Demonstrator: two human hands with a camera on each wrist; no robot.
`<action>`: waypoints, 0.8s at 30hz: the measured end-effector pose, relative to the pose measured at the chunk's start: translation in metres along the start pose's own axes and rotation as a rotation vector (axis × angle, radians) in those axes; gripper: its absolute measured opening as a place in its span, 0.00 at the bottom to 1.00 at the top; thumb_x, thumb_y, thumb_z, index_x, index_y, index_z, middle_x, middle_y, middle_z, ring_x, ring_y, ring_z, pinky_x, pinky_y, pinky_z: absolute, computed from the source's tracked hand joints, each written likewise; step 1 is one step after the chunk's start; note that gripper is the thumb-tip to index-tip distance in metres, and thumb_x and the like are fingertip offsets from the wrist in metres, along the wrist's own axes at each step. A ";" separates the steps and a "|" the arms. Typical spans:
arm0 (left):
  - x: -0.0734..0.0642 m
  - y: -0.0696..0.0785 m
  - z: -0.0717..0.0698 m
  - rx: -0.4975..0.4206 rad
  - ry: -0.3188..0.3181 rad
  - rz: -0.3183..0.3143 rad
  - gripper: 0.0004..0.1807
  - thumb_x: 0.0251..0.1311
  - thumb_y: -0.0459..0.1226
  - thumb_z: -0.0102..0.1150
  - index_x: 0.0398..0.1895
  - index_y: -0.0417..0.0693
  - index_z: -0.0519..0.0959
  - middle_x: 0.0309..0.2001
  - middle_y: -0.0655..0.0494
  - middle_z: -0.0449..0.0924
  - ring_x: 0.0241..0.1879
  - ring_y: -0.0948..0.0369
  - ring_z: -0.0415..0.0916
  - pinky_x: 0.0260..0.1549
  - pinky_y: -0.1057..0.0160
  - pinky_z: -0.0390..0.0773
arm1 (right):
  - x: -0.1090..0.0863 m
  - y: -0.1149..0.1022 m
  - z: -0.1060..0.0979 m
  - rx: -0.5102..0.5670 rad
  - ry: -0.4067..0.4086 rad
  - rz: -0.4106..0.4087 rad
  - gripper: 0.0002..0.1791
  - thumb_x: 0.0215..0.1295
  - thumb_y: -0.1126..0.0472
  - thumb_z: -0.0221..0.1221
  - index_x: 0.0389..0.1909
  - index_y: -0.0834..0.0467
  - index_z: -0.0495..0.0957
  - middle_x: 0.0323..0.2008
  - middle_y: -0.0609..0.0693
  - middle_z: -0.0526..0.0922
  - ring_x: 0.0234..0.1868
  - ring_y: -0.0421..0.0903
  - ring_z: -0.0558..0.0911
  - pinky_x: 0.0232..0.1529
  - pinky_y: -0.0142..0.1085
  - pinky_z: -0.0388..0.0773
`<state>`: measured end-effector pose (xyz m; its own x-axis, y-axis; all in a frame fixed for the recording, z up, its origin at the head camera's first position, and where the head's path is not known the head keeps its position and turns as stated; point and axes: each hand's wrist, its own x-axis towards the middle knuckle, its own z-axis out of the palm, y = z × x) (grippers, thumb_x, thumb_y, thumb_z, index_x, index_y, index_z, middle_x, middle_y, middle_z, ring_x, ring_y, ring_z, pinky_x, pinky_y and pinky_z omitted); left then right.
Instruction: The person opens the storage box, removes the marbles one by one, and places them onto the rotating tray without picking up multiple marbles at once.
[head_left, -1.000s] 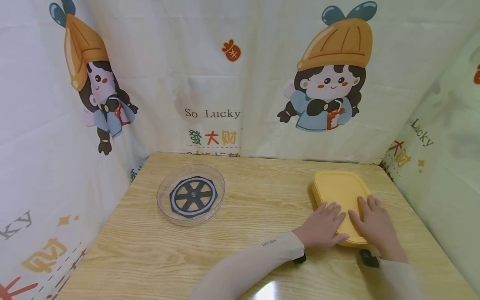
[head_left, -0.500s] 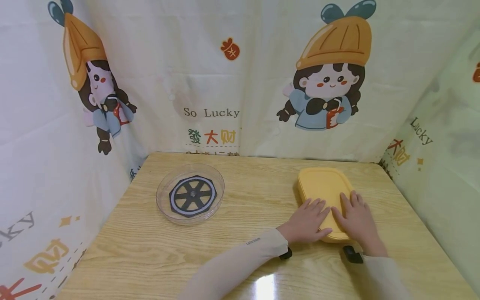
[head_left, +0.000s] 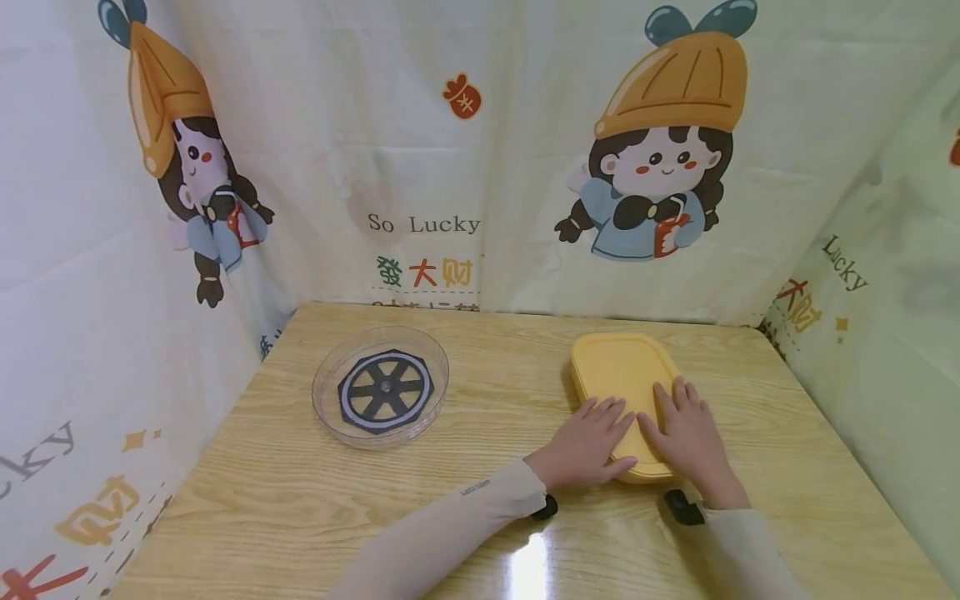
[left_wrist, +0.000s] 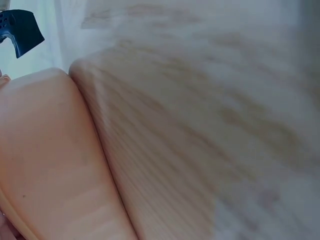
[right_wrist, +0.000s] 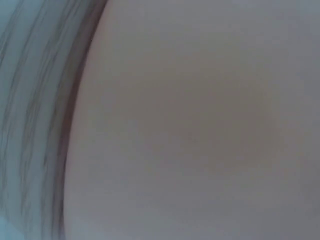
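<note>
Had yellow box (head_left: 628,379) lying on the surface (head_left: 495,400), under and between left grip (head_left: 581,443) and right grip (head_left: 690,435), running on ahead of both. Saw left grip loosely spread, resting over left edge and lid (head_left: 618,354), thumb toward near end. Saw right grip also relaxed, laid over right edge, thumb on lid. Found neither curled round anything. Judged the step as steadying or sliding the box: called for even pressure from both sides, base kept flat, no one-sided shove to swing an end round, no lifting at the lid's rim. Found lid on; couldn't see contents. Spotted clear round dish (head_left: 326,418) well to the left of left grip, a little ahead, not touched. Made out dark spoked piece (head_left: 386,387) within dish outline; couldn't tell if resting inside or set beneath clear floor.
</note>
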<state>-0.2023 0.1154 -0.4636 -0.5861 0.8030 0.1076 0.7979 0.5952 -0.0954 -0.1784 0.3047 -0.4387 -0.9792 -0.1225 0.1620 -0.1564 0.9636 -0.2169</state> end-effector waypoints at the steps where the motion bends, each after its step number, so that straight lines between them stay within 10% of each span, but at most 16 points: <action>1: -0.001 -0.001 0.000 -0.002 0.004 0.003 0.37 0.68 0.61 0.21 0.74 0.53 0.46 0.75 0.54 0.47 0.75 0.59 0.43 0.72 0.58 0.45 | 0.000 -0.001 0.001 0.003 -0.008 0.001 0.38 0.70 0.45 0.45 0.66 0.73 0.57 0.67 0.79 0.49 0.67 0.76 0.50 0.61 0.69 0.48; 24: -0.043 -0.043 -0.006 -0.074 -0.025 0.061 0.35 0.70 0.58 0.26 0.74 0.51 0.47 0.75 0.53 0.44 0.75 0.58 0.41 0.73 0.57 0.42 | 0.004 -0.047 0.018 0.032 -0.034 -0.153 0.37 0.69 0.46 0.48 0.68 0.68 0.57 0.69 0.71 0.54 0.70 0.68 0.52 0.66 0.64 0.48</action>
<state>-0.2106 0.0544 -0.4583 -0.5386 0.8389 0.0787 0.8400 0.5419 -0.0277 -0.1775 0.2544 -0.4453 -0.9472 -0.2762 0.1628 -0.3080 0.9250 -0.2225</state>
